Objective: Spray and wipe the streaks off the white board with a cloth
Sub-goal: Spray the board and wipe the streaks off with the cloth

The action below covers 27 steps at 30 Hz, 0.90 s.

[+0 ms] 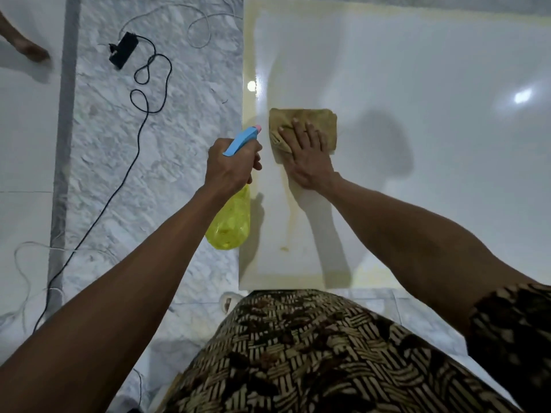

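Observation:
A large glossy white board [402, 70] lies flat on the floor in front of me, with yellowed edges. A brownish streak [290, 216] runs down its left part to a small blot near the front edge. My right hand [310, 158] presses flat on a folded tan cloth [325, 120] on the board's left side. My left hand [231, 165] grips a yellow spray bottle [231, 225] with a blue trigger head [243, 140], held just over the board's left edge, nozzle pointing toward the cloth.
A black power strip [122, 49] with a looping black cable [140, 114] lies on the marbled floor to the left, with thin white cables [202, 22] nearby. Another person's foot [28, 49] is at the far left. My patterned garment [298, 353] fills the foreground.

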Available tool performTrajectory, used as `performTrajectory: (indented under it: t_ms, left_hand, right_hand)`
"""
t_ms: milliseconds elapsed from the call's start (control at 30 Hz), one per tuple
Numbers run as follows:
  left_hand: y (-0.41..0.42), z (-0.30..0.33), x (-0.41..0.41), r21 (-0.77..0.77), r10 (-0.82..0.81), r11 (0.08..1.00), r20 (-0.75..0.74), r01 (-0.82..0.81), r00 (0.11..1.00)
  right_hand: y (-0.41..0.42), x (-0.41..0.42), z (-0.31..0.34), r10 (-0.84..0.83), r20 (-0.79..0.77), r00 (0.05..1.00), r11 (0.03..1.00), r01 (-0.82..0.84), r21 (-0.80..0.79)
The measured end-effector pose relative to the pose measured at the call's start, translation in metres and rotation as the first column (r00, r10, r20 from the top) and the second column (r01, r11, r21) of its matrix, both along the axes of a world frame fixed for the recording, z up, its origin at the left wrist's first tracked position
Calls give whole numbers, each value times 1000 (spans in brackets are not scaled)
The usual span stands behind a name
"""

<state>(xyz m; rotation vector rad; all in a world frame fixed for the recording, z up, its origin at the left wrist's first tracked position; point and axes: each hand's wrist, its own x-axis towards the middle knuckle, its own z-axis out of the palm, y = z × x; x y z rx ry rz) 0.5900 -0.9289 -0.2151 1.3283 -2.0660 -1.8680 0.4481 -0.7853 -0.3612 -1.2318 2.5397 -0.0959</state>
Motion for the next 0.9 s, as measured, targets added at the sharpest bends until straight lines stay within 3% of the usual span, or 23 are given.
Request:
performTrajectory:
  t_ms: [200,367,467,533,633,733,800,900]
  left_hand:
    - [45,-3,85,-11,-10,1000,79,11,997]
    - [71,2,143,9,19,1000,125,-20,992]
    - [76,9,159,39,36,998,106,-41,994]
    - [72,18,159,36,34,999,85,-38,996]
    - [59,38,143,-7,20,1000,51,-20,998]
    - [42,58,118,-63,-18,998,11,19,1000]
    - [31,68,99,-87,-42,995,-10,41,999]
    - [14,77,66,-98,-49,994,-33,46,998]
  right_hand:
    - [71,138,8,12,55,998,1000,-12,9]
    - [116,231,34,10,116,993,994,-22,108]
    - [118,251,56,-75,260,963,981,25,191]
    - [109,246,79,-215,432,876,972,148,184]
    - [94,213,126,-388,674,628,904,402,146]
    - [84,163,161,-385,813,437,806,589,65]
    - [74,123,171,-361,861,358,699,715,-4]
    - [44,61,180,-377,865,331,564,823,-69]
